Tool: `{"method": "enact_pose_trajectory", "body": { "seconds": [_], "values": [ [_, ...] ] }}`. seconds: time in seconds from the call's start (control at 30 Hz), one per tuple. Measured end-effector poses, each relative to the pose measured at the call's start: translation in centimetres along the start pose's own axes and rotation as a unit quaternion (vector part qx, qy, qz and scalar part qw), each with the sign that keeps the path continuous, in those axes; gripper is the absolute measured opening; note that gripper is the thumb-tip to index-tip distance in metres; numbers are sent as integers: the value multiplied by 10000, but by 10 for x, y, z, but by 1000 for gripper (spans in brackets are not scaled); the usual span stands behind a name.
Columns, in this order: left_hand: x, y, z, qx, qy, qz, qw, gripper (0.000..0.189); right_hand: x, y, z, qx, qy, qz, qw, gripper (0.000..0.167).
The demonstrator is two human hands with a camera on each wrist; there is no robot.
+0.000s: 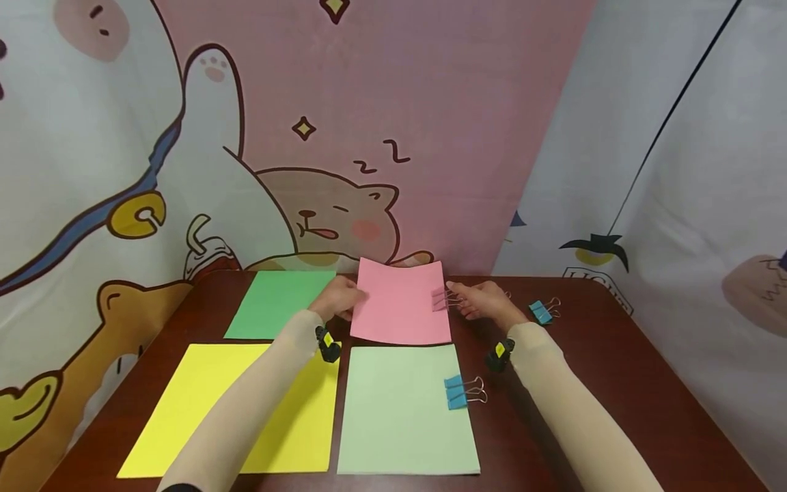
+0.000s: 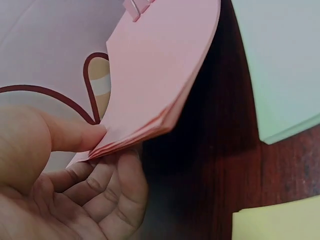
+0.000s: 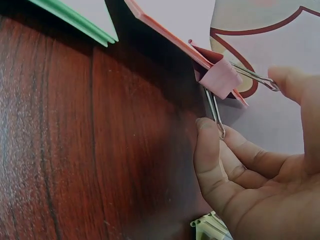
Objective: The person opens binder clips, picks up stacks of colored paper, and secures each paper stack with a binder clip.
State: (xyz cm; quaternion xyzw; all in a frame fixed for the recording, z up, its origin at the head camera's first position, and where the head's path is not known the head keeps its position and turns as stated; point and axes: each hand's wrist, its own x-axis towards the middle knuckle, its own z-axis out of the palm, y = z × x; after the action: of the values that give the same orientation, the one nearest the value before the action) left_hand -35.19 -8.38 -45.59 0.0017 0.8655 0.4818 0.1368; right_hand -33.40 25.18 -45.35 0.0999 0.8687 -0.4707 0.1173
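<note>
A stack of pink paper [image 1: 399, 301] is raised off the table at the back, bowed between both hands. My left hand [image 1: 338, 298] pinches its left edge, thumb on top and fingers beneath; the sheets fan slightly there in the left wrist view. On the stack's right edge sits a pink binder clip [image 3: 220, 80], its jaws around the sheets. My right hand [image 1: 488, 302] holds the clip's two wire handles [image 3: 255, 77], thumb at one end and fingers at the other. The handles stand spread apart.
A light green paper stack [image 1: 399, 417] in front carries a blue binder clip [image 1: 456, 393] on its right edge. Yellow paper [image 1: 295, 424] and green paper [image 1: 277, 301] lie left. Another blue clip [image 1: 542, 312] rests right; a pale yellow-green clip [image 3: 212, 227] lies near my right hand.
</note>
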Motion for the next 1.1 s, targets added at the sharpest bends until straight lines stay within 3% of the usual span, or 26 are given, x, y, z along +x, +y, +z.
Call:
{"method": "enact_pose_trajectory", "body": {
  "seconds": [0.33, 0.7, 1.1],
  "values": [
    [0, -6, 4, 267, 12, -159, 9995, 22, 6, 6, 9, -343, 131, 82, 9993, 91],
    [2, -8, 11, 630, 299, -312, 9971, 27, 7, 6, 10, -667, 239, 57, 9975, 85],
    [1, -7, 11, 851, 401, -469, 9945, 28, 4, 1, 13, -542, 171, 73, 9984, 79]
  ]
}}
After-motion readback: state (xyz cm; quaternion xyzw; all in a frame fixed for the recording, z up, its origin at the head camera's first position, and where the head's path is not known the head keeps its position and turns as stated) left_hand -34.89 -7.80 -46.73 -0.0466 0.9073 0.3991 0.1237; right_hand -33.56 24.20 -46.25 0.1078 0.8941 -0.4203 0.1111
